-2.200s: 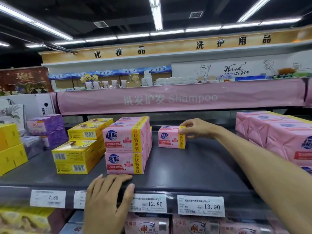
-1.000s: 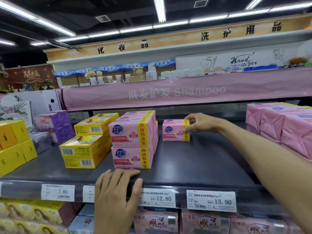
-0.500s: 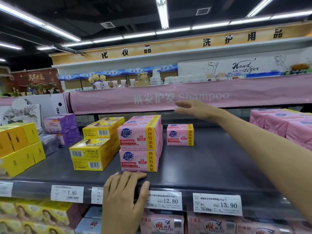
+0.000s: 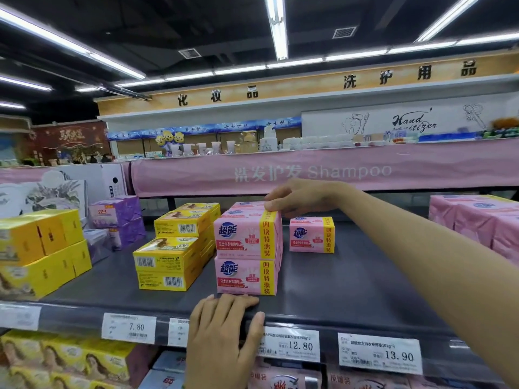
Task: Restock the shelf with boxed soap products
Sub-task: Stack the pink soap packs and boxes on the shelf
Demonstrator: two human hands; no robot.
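Reaching in over the dark shelf (image 4: 337,279), the right hand (image 4: 300,196) is on the top pink soap pack (image 4: 241,240), fingers curled down over its upper right rear corner and clamped on it, right at the yellow band. That pack sits squarely on the bottom pink soap pack (image 4: 241,276), a two-high stack near the front of the shelf, with more pink showing just behind it. Down low, the left hand (image 4: 222,332) rests on the shelf's front lip, fingers laid out flat and relaxed on the surface just in front of the stack, thumb hanging over the price rail, holding nothing. Just right of the stack and farther back, a single pink soap pack (image 4: 309,237) stands alone, apart from the others. Left of the stack, touching or nearly so, are the yellow soap boxes (image 4: 168,259), two high, then purple packs (image 4: 118,211) deeper in, and bigger yellow boxes (image 4: 42,248) at the far left. More pink packs (image 4: 477,220) crowd the right edge. On the rail, the 7.80 tag (image 4: 129,328), the 12.80 tag (image 4: 289,345) and the 13.90 tag (image 4: 379,353). Overhead, a pink Shampoo banner (image 4: 309,172).
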